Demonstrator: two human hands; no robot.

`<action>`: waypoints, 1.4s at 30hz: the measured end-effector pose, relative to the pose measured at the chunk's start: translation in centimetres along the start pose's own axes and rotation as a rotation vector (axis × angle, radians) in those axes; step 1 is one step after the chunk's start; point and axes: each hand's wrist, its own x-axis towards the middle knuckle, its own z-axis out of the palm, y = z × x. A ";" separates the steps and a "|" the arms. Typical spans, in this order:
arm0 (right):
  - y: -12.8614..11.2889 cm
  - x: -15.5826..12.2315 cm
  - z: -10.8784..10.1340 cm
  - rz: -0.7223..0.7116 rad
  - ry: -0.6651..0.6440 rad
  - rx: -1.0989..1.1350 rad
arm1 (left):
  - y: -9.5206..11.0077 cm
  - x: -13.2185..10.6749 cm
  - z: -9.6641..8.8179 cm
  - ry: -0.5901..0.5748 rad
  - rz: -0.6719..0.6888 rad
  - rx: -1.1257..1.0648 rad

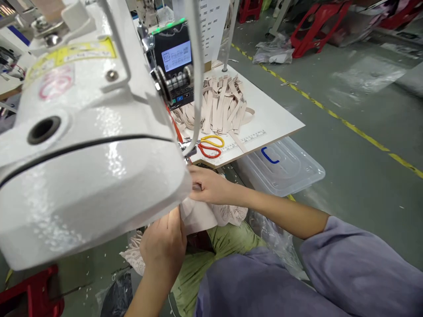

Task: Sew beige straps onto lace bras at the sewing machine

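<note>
The person's left hand (163, 244) rose from the lower edge of the view with its fingers held together against a pale pink piece of cloth with a lace edge (201, 215). Its fingertips were hidden under the big glossy white sewing-machine head (89, 145), so whether they gripped the cloth could not be told. The right hand (208, 185), reaching in from a lilac sleeve (360, 259), was closed in a pinch on the upper edge of the same cloth, just beside the machine head. The cloth hung between the two hands, below the front edge of the white tabletop (277, 121) and above the person's green-clad lap. On the tabletop, scissors with one yellow and one red handle loop (210, 146) lay near the right hand, with a loose heap of beige elastic strips (221, 103) behind them. A black control panel with a lit screen (176, 56) stood beside the heap. A clear plastic box lid with a blue handle (291, 169) lay on the floor beyond the table.
</note>
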 end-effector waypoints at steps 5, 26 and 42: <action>-0.3 -0.2 -0.3 0.006 0.003 0.024 | 0.3 0.0 -0.1 -0.041 -0.022 -0.012; 0.4 -3.2 0.7 0.106 0.107 0.048 | -0.4 -1.9 -1.5 -0.108 -0.530 -0.529; -6.5 -9.6 8.9 0.376 -0.250 0.705 | -3.5 -7.3 -4.1 -0.430 -0.839 -1.564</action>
